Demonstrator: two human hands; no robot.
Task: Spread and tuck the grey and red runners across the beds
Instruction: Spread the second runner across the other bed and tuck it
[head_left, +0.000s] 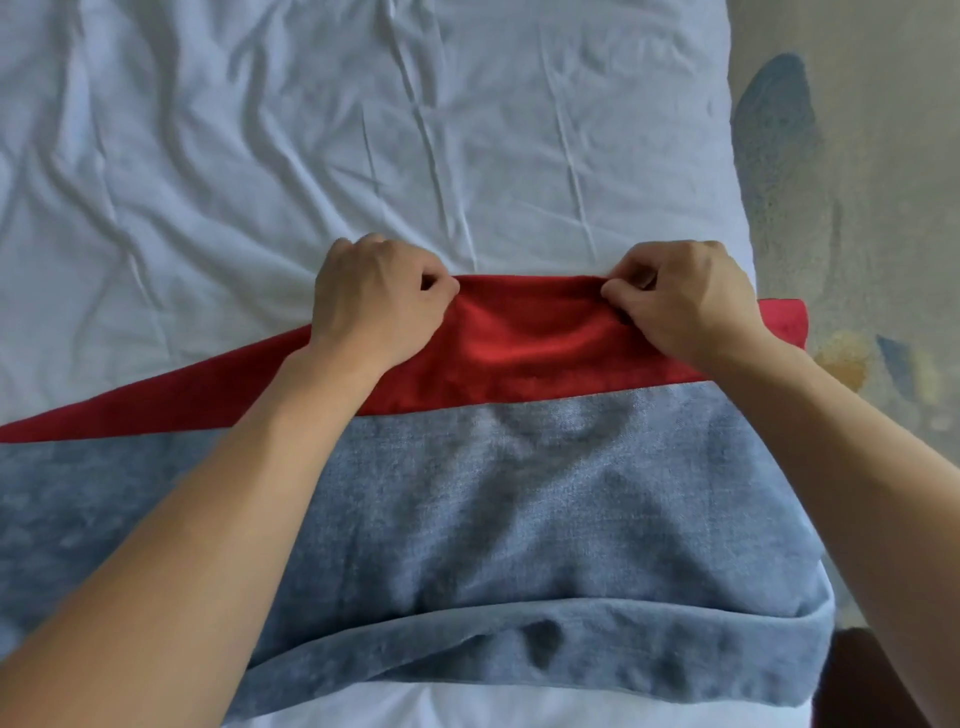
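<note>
Both hands are pinching the far edge of the runner's (519, 493) red band: left hand (376, 301) leftward, right hand (685, 301) rightward, over the white bed (311, 130).

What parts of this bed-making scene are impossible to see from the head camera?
- Left end of the red and grey runner: cut off by the picture's left edge.
- Its right end: drops over the side of the bed, out of sight.
- Fingertips of the left hand and right hand: curled under, hidden by the knuckles.
- Dark object at bottom right: cropped, unidentifiable.
</note>
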